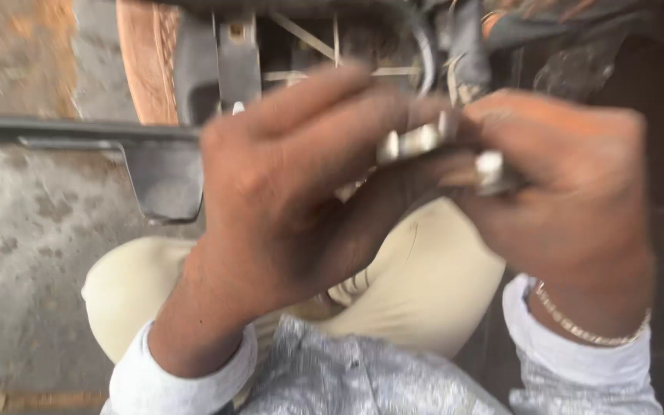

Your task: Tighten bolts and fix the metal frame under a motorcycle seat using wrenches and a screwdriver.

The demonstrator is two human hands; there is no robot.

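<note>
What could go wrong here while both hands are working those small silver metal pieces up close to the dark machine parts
The small silver metal pieces are pinched only at the fingertips of the left hand and right hand, above the bent knee, so one could slip and roll off onto the concrete floor. The hands also sit close to the dark metal frame, so knuckles might scrape it. The picture is blurred, so grip detail is unclear.

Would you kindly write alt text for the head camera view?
Blurred close-up from above: the left hand and right hand meet around small silvery metal parts, above a knee in beige trousers. Dark metal machinery and a concrete floor lie behind.
</note>
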